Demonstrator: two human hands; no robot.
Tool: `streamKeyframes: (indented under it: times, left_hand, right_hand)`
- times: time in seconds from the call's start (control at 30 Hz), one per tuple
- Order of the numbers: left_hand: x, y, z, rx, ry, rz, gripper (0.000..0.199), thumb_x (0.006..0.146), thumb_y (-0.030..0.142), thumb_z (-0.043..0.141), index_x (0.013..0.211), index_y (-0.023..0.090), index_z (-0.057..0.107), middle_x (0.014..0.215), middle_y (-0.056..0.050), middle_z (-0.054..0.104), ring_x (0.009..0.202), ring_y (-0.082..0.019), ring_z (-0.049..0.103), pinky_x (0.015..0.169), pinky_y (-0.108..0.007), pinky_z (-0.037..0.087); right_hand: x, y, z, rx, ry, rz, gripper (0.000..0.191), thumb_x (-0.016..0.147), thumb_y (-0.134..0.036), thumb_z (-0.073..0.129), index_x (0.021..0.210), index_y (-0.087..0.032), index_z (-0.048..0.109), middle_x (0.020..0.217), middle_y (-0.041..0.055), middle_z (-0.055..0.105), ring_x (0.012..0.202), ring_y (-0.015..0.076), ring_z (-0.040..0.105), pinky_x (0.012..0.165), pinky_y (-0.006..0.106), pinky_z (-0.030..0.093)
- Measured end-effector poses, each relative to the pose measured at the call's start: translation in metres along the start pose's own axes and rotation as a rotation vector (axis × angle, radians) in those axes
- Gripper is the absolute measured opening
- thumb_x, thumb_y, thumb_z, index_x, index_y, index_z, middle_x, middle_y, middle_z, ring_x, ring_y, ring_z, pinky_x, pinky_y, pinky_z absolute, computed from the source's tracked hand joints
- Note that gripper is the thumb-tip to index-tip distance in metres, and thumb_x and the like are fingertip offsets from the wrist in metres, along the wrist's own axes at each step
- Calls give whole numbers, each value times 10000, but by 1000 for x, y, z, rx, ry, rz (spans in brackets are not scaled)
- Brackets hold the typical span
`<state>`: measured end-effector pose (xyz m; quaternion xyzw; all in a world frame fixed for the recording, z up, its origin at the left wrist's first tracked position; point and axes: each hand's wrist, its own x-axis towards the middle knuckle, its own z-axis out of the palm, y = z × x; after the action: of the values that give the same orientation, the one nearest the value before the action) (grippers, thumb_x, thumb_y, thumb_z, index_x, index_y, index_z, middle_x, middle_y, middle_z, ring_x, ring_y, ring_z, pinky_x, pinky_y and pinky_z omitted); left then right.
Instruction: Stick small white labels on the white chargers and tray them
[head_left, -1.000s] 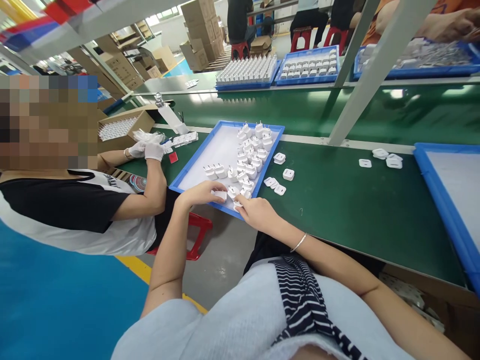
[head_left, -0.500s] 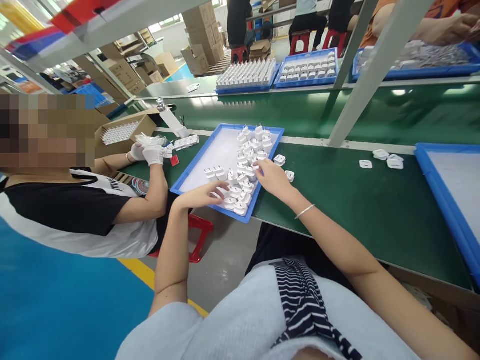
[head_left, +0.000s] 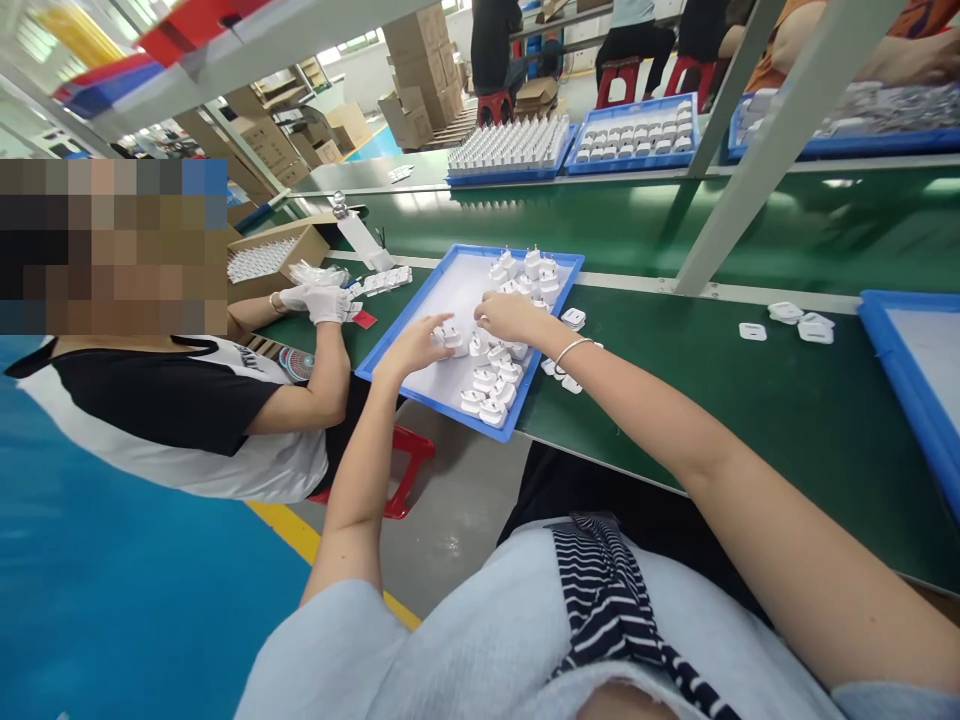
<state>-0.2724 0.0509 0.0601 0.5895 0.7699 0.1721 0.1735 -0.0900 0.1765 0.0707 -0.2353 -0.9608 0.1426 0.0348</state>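
A blue-rimmed tray (head_left: 469, 424) with a pale base lies slantwise on the green bench. White plug adapters (head_left: 492, 411) with pins upward fill its right side. My left hand (head_left: 414, 347), thumb and fingers apart, is around a small pair of adapters (head_left: 450, 337) in the tray's left part, touching them at the fingertips. My right hand (head_left: 511, 317) reaches over the adapters near the tray's middle, fingers bent together and pointing left; what they hold, if anything, is hidden. Several flat white pieces (head_left: 574, 318) lie on the bench beside the tray's right edge.
At left sits a person in white gloves (head_left: 327, 303), near a red piece (head_left: 364, 319) and a cardboard box (head_left: 307, 250). More white pieces (head_left: 752, 331) and another blue tray (head_left: 892, 370) are at right. Filled trays (head_left: 634, 160) stand across the bench, below a slanting metal post (head_left: 780, 150).
My left hand has moved up to the adapter pair. My right hand has shifted left and slightly up, over the adapters. The view has shifted slightly, so the surroundings appear further right.
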Motion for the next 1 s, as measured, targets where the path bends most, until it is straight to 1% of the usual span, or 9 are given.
streamKeyframes:
  times: [0.07, 0.13, 0.2, 0.33, 0.5, 0.67, 0.8, 0.9, 1.0]
  left_hand:
    - [7, 0, 5, 16, -77, -13, 562, 718, 267, 711, 1272, 192, 664, 1288, -112, 677, 1225, -334, 606, 1112, -421, 427]
    - [6, 4, 8, 19, -129, -34, 508, 703, 266, 733, 1205, 192, 704, 1213, -104, 713, 1176, -328, 631, 1080, -396, 450]
    - [-5, 8, 8, 1, -183, -65, 534, 687, 289, 755, 1208, 181, 701, 1204, -112, 713, 1133, -322, 651, 1033, -381, 486]
    - [-38, 16, 4, -120, -370, -160, 642, 725, 414, 731, 1313, 178, 629, 1296, -130, 664, 869, -246, 730, 809, -343, 583]
    - [-51, 14, -6, -330, -519, -280, 702, 762, 490, 703, 1393, 216, 568, 1361, -97, 637, 990, -238, 742, 845, -306, 608]
    - [-43, 3, -9, -444, -501, -357, 605, 768, 576, 696, 1268, 237, 662, 1291, -103, 678, 913, -244, 756, 823, -328, 620]
    - [-36, 2, -4, -489, -344, -338, 662, 836, 597, 601, 1365, 201, 567, 1395, -166, 596, 1060, -269, 714, 817, -347, 609]
    - [-29, 7, 7, -521, -249, -286, 664, 875, 540, 546, 1447, 210, 476, 1405, -145, 596, 1136, -227, 668, 897, -319, 567]
    - [-21, 12, 17, -523, -288, -265, 550, 843, 553, 596, 1264, 203, 650, 1274, -114, 688, 1042, -211, 667, 847, -294, 546]
  right_hand:
    - [3, -2, 2, -26, -42, -12, 362, 1015, -245, 464, 1266, -156, 709, 1325, 187, 628, 1167, 294, 658, 961, 359, 499]
    - [2, -4, 4, -51, -59, -8, 364, 996, -230, 492, 1281, -152, 704, 1366, 212, 586, 1183, 316, 649, 950, 370, 508]
    - [-1, -4, 6, -72, -67, -7, 354, 981, -201, 502, 1256, -139, 715, 1389, 225, 562, 1210, 329, 633, 952, 375, 513]
    - [-6, -5, 6, -90, -86, -7, 360, 987, -128, 428, 1175, -87, 732, 1294, 237, 625, 1180, 326, 648, 957, 392, 521]
    - [5, -19, 0, -76, -130, -32, 293, 1024, -236, 495, 1225, -113, 668, 1312, 175, 629, 1208, 277, 622, 998, 436, 523]
    - [20, -31, -1, -42, -326, -25, 328, 983, -366, 617, 1235, -158, 636, 1244, 103, 655, 1073, 215, 664, 925, 434, 572]
    - [18, -27, -6, 22, -415, -45, 321, 998, -412, 578, 1124, -139, 690, 1117, 88, 716, 993, 200, 694, 911, 412, 564]
    - [8, -20, -13, 88, -348, -79, 347, 1041, -369, 467, 1085, -170, 747, 1121, 71, 759, 1001, 181, 710, 900, 305, 528]
    - [-6, -10, -18, 95, -182, -32, 456, 1069, -301, 307, 1237, -157, 706, 1279, 117, 717, 1139, 218, 676, 927, 289, 491]
